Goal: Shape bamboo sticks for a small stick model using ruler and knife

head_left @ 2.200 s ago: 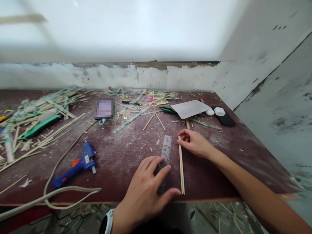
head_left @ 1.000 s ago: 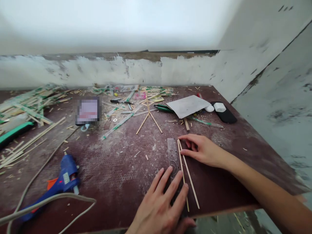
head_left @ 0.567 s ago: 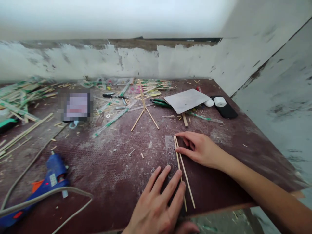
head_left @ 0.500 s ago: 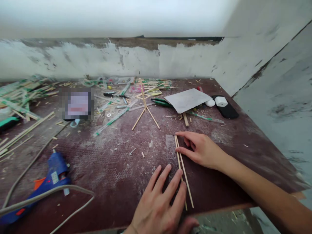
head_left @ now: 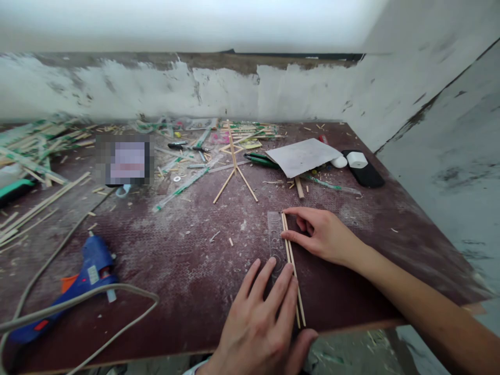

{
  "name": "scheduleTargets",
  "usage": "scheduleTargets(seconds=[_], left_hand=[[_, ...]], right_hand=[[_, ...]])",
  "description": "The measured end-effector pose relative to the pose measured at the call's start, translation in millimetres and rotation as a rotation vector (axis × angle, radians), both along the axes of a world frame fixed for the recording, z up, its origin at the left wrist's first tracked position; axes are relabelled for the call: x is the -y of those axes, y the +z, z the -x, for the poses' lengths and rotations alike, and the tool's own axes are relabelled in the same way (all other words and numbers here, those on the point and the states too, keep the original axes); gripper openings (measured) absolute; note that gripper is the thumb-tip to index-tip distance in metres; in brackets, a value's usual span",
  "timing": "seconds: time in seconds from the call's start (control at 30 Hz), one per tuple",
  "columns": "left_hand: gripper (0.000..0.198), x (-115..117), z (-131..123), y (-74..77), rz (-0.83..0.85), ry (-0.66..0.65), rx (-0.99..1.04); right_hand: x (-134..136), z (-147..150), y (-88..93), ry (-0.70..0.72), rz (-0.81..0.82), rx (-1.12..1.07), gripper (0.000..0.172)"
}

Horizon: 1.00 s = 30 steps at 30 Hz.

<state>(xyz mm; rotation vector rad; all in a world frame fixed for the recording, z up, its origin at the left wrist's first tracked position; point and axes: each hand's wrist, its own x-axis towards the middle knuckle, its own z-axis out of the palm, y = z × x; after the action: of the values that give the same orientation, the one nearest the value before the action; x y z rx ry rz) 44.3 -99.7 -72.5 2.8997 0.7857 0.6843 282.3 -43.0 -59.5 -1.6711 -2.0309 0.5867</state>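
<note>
Our left hand (head_left: 261, 319) lies flat and open at the near edge of the table (head_left: 183, 260), palm down and fingers spread. Its fingertips press on the near end of a clear plastic ruler (head_left: 275, 240); it grips nothing. Our right hand (head_left: 325, 235) comes in from four o'clock, loosely open. Its index finger is stretched to the far tip of two thin wooden sticks (head_left: 292, 273) and its thumb is set against their side, pushing rather than clasping. The sticks lie side by side on the table, touching the ruler's right edge, and run from twelve o'clock down toward our left hand, ending just beside its little finger.

At twelve o'clock beyond the ruler, a small frame of glued sticks (head_left: 235, 174) stands with its legs splayed. At one o'clock a grey sheet of paper (head_left: 302, 156) lies over scraps, with green-handled pliers (head_left: 259, 159) poking out at its left. Past it, near the wall corner, a white block (head_left: 357, 159) sits on a flat black object (head_left: 367, 177).

At nine o'clock from our left hand a blue glue gun (head_left: 84, 278) lies on its side, and a pale cable (head_left: 89, 304) loops in front of it. At ten o'clock, far left, loose sticks and green wrappers (head_left: 35, 156) are heaped, with offcuts scattered across the dusty surface.
</note>
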Motion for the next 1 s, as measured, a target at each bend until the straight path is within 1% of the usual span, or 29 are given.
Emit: scheduleTargets(seconds=[0.47, 0.6, 0.73, 0.87, 1.0], left_hand=[[0.053, 0.8, -1.3, -0.9, 0.034, 0.028, 0.024], [0.055, -0.2, -1.3, 0.2, 0.052, 0.039, 0.029], [0.06, -0.9, -0.7, 1.1, 0.074, 0.033, 0.021], [0.068, -1.0, -0.4, 1.5, 0.116, 0.016, 0.008], [0.067, -0.3, -0.8, 1.7, 0.15, 0.021, 0.018]], right_hand=[[-1.9, -1.1, 3.1, 0.007, 0.033, -0.019, 0.039], [-2.0, -1.9, 2.6, 0.008, 0.046, -0.029, 0.04], [-1.2, -2.8, 0.6, 0.017, 0.025, -0.035, 0.042], [-2.1, -3.3, 1.1, 0.019, 0.046, -0.041, 0.04], [-4.0, -3.5, 3.0, 0.025, 0.069, -0.038, 0.038]])
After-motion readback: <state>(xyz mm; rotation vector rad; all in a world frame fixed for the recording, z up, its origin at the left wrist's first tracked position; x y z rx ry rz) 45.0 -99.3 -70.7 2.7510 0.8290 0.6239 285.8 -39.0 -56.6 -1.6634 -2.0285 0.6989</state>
